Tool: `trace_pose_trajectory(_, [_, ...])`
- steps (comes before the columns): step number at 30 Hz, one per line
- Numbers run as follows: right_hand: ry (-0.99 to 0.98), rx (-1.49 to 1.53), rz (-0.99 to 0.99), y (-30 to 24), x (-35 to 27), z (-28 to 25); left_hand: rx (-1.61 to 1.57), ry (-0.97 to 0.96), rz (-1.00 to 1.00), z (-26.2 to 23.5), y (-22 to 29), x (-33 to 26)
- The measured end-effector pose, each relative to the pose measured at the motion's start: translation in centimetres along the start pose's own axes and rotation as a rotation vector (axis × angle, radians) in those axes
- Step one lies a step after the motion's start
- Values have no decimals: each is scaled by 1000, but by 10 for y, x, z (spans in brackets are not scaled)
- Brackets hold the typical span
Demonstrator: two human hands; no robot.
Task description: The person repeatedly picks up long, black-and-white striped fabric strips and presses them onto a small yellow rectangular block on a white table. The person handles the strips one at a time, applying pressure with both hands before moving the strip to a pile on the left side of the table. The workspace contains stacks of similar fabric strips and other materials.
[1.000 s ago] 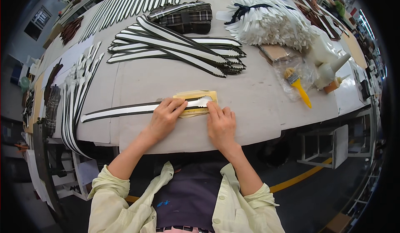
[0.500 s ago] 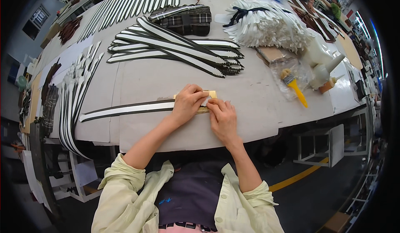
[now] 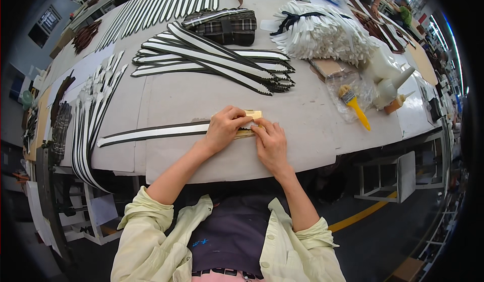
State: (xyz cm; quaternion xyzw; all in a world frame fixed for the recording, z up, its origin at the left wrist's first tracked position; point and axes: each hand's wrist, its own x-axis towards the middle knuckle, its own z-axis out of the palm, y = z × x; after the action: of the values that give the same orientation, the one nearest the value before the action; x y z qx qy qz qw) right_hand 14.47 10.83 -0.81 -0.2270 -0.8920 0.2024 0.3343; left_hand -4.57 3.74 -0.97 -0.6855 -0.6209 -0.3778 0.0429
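A long black-edged white strap lies across the near part of the table, and its right end runs under my hands. My left hand is closed in a pinch on the strap near that end. Just to its right, my right hand has its fingertips pinched at the very end of the strap, where a small white bit shows between the hands. Beneath the strap end sits a yellowish flat block, partly covered by my fingers.
Beyond my hands lies a crossed pile of similar straps. Behind it are a rolled plaid fabric bundle and a heap of white strips. At right are a yellow-handled brush and a white bottle. More straps hang over the left edge.
Both hands stay at the strap's end, with only slight finger movement. The whole view has shifted a little.
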Motion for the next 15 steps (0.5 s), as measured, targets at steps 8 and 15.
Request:
trace_pose_trajectory(8, [-43, -262, -194, 0, -4, 2, 157, -3, 125, -6, 14, -5])
trace_pose_trajectory(15, [-18, -277, -281, -5, 1, -1, 229, -54, 134, -9, 25, -7])
